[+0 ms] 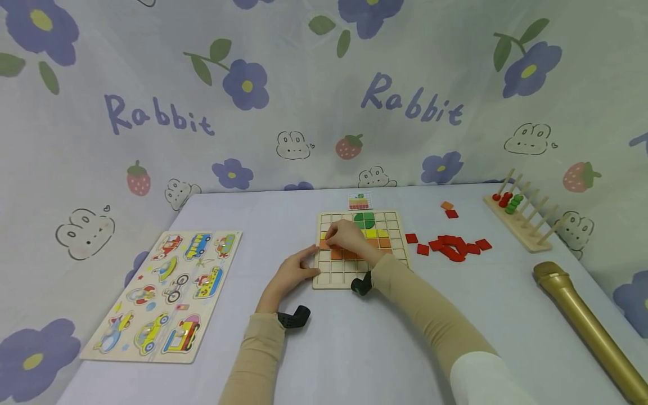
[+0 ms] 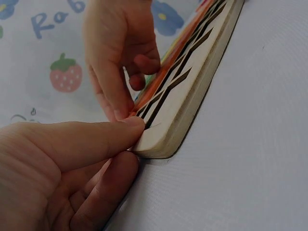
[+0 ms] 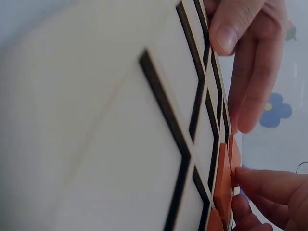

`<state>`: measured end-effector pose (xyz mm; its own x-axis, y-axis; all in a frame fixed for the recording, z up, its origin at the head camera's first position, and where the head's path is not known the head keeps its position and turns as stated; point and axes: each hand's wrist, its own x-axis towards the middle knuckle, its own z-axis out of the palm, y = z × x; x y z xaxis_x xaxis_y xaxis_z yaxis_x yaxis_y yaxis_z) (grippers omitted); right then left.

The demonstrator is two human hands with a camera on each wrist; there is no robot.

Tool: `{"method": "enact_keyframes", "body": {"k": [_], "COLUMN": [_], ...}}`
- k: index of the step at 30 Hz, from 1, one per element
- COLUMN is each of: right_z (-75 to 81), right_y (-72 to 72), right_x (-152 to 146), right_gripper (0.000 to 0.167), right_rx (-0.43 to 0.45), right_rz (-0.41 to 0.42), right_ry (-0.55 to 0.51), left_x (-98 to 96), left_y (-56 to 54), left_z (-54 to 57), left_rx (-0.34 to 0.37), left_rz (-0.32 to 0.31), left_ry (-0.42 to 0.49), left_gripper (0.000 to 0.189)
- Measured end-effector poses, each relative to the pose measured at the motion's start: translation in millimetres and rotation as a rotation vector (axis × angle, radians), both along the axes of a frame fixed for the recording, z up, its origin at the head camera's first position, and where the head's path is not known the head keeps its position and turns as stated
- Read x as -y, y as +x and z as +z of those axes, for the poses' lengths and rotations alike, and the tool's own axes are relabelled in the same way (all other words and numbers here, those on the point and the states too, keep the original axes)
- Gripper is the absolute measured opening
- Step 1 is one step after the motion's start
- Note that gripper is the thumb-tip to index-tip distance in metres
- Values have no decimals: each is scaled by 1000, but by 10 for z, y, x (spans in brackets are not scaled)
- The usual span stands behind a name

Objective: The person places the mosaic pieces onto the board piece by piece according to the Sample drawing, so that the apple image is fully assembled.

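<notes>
A wooden grid board lies mid-table, bearing orange tiles, yellow tiles and green leaf-shaped pieces. My left hand grips its left edge, thumb on top and a finger at the side, as the left wrist view shows. Over the board reaches my right hand, its fingertips on an orange tile near the left edge. That hand covers part of the rows. A small picture card lies behind the board.
Loose red pieces lie right of the board; an orange tile is behind them. Farther right are a bead rack and a gold microphone. A vehicle puzzle board lies at left. A patterned cloth hangs behind.
</notes>
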<state>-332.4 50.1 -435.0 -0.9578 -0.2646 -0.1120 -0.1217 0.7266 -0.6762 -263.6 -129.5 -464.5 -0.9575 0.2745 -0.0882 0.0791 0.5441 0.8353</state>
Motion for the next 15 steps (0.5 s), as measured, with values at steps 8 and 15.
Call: {"method": "enact_keyframes", "body": {"k": [8,15], "right_z": [5,151], "right_y": [10,-45], "right_x": [-33,-355], "right_gripper": [9,16], "right_rx": [-27,-1], "right_rz": [-8,-77], "right_ry": [-6,-152], "left_x": [-10,-14], "left_y": [-6,0], "left_z": [-6,1], "left_rx": [2,15], "left_rz": [9,30], "left_ry": [-26,-36], "left_gripper": [65,65]}}
